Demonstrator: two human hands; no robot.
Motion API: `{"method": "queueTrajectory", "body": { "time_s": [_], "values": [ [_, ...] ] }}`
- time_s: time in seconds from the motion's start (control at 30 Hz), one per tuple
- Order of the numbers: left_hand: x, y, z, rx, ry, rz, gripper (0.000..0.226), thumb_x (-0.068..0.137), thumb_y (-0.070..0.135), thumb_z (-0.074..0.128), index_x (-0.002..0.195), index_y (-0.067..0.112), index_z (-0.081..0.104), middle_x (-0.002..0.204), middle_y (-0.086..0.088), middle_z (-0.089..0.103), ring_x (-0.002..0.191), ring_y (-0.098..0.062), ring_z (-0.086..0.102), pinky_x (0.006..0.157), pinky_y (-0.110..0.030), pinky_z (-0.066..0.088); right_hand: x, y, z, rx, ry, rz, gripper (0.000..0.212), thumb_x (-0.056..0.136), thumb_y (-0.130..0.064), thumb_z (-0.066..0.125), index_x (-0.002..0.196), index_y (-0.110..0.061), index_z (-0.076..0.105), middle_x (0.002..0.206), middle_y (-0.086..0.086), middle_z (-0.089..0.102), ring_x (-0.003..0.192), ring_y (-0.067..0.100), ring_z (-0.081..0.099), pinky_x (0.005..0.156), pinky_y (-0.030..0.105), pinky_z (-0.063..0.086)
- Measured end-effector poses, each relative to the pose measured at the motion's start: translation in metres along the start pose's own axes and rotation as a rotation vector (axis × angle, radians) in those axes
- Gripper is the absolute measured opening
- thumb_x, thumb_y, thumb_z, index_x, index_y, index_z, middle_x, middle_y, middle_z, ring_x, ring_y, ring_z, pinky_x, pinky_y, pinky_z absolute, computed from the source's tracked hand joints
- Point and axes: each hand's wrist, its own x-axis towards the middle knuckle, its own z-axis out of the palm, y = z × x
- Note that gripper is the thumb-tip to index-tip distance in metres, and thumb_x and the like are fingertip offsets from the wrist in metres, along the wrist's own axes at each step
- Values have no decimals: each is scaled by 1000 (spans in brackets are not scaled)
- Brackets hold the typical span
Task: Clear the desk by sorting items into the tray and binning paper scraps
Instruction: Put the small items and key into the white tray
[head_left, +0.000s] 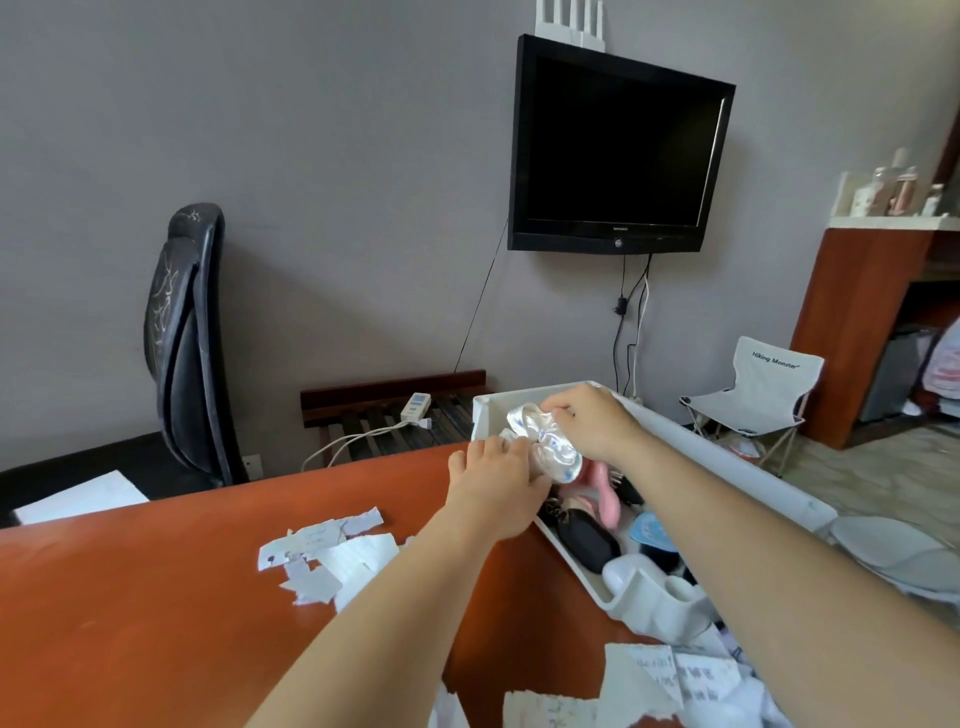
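Observation:
A white tray (727, 441) stands on the right side of the orange-brown desk (156, 597). Both hands hold a crumpled silver foil packet (550, 447) over the tray's far end. My left hand (498, 483) grips its near side and my right hand (587, 421) pinches its top. Inside the tray lie a black pouch (587, 540), a pink item (605, 499), a blue-lidded cup (649, 532) and a white object (644, 587). Torn paper scraps (327, 556) lie on the desk's middle, with more paper scraps (665, 680) at the near right edge.
A black office chair (187, 343) stands behind the desk at left, and a white sheet (83, 496) lies there. A wall TV (618, 150), a power strip (415, 408) on a slatted bench and a folding camp chair (753, 400) are beyond.

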Motion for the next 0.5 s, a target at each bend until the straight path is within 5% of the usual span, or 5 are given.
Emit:
{"method": "queueTrajectory", "body": {
  "time_s": [0.13,0.27,0.43,0.5],
  "values": [
    [-3,-9,-3,5,-22,-24,49,94,44,32,139,26,36,143,-3,38,135,-26,27,111,-42,17,-8,-1,6,-243,-139,48,29,90,-6,34,65,-17,46,94,9,61,104,29,46,79,34,38],
    [-7,-13,-13,-53,-49,-29,46,95,43,31,137,27,38,141,-2,42,133,-26,31,109,-41,21,-13,-6,-2,-316,-109,61,34,93,-9,33,62,-21,34,100,7,58,115,29,41,79,33,28],
    [-21,-24,-36,-75,-29,-11,49,96,43,35,141,26,36,149,2,35,138,-24,24,111,-41,18,-16,-11,-13,-235,10,0,30,95,-15,35,98,-10,64,102,9,65,111,32,49,85,35,40],
    [-30,-30,-47,-116,-9,-4,47,96,41,35,141,26,38,149,3,36,138,-24,25,111,-41,19,-22,-19,-16,-213,38,-41,29,93,-15,38,97,-10,66,101,8,68,107,31,52,86,35,43]
  ]
}}
